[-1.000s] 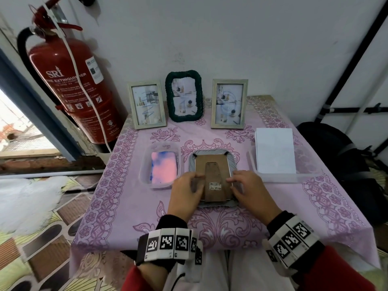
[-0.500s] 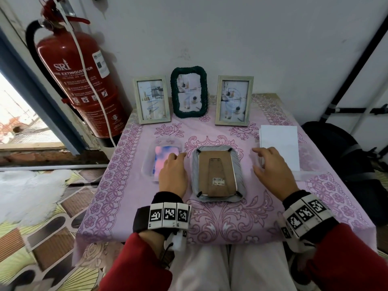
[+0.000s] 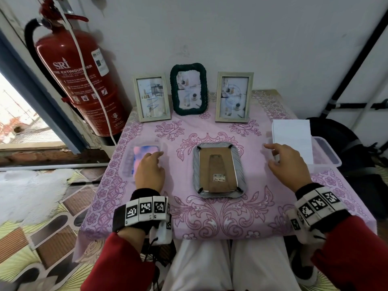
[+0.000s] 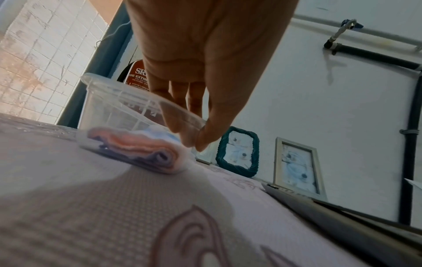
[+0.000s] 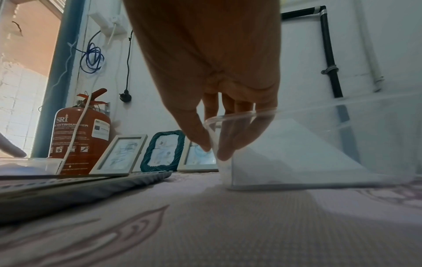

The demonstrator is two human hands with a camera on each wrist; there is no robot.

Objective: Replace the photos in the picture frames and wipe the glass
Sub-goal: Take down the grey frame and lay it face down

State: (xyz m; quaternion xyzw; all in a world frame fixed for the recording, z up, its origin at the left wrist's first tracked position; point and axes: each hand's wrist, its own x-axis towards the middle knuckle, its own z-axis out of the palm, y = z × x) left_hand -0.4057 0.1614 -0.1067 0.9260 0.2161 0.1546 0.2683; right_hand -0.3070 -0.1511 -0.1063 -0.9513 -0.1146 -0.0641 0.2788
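Observation:
A grey frame (image 3: 219, 169) lies face down mid-table with its brown backing up, and neither hand touches it. My left hand (image 3: 156, 159) is at the near right corner of a clear tub (image 3: 126, 162) that holds a folded pink and blue cloth (image 3: 142, 153). In the left wrist view the left hand (image 4: 194, 144) has its fingers inside the tub wall (image 4: 102, 101) and its thumb outside, pinching it beside the cloth (image 4: 137, 148). My right hand (image 5: 214, 153) pinches the near left corner of a second clear tub (image 5: 342, 144) the same way. That tub (image 3: 325, 152) holds white photo paper (image 3: 291, 141).
Three frames stand along the wall: a pale one (image 3: 151, 97), a dark green rope one (image 3: 189, 89), another pale one (image 3: 233, 96). A red fire extinguisher (image 3: 84, 80) is left of the table. The tablecloth's front edge (image 3: 210, 234) is just above my lap.
Both hands have left the face-down frame and moved outward, the left to the cloth tub, the right to the paper tub. The frame has stayed put.

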